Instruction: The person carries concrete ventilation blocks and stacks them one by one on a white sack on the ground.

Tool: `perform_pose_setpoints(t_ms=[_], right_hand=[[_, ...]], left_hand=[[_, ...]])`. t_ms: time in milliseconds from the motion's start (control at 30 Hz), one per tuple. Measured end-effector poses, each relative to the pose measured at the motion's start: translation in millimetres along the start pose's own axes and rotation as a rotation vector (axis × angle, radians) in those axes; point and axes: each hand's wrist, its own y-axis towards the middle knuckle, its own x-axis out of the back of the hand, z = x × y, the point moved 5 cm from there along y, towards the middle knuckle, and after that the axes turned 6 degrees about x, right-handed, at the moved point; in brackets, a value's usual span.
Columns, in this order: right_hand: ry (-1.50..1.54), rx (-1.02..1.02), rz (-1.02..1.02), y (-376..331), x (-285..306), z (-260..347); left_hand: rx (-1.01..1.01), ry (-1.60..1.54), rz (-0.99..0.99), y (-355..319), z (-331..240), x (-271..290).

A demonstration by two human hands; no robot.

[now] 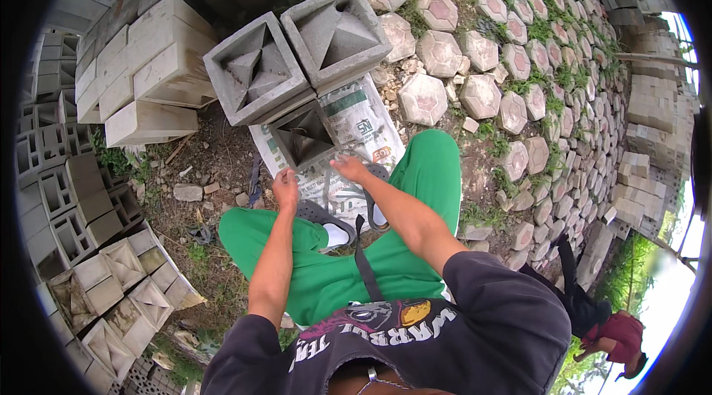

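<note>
A small dark grey square block (303,137) with a pyramid-shaped hollow lies on a white printed sack (371,124) in front of my feet. Close to its near left corner is my left hand (285,189), fingers curled in. My right hand (349,168) is at the near right corner, fingers bent and pressed together. Whether either hand grips the block's edge or something small is not visible. Touching the block's far side stand two larger grey concrete blocks, the left one (222,102) and the right one (345,68), both with sunken pyramid faces.
Pale concrete blocks (167,61) are stacked at the far left. More hollow and patterned blocks (111,276) line the left side. Hexagonal pavers (423,100) cover the ground to the right, with grass between. Another person (612,339) is at the lower right.
</note>
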Motion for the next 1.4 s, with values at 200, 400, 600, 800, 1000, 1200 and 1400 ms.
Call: perform_pose_setpoints(t_ms=[200, 400, 600, 800, 1000, 1200, 1400], right_hand=[[0.335, -0.003, 0.111, -204.0, 63.9, 159.9], [0.491, -0.180, -0.189, -360.9, 177.4, 226.9], [0.464, -0.346, -0.722, -480.5, 260.3, 178.7], [0.911, -0.361, -0.868, -529.8, 313.6, 161.8], [0.630, -0.212, -0.500, -478.5, 419.3, 177.2], [0.601, 0.050, -0.592, -445.7, 512.8, 170.9], [0.587, -0.020, -0.621, -414.9, 590.2, 195.4]], left_hand=[[0.050, 0.081, 0.269, -203.6, -146.3, 29.8], [-0.014, 0.357, 0.472, -331.3, -266.5, 59.6], [-0.090, 0.530, 0.613, -329.1, -296.0, 91.8], [-0.142, 0.564, 0.645, -321.7, -393.0, 48.0], [-0.103, 0.298, 0.606, -332.9, -477.4, -52.7], [-0.129, 0.212, 0.542, -381.4, -537.4, -150.3], [-0.428, 0.397, 0.546, -367.5, -613.2, -187.3]])
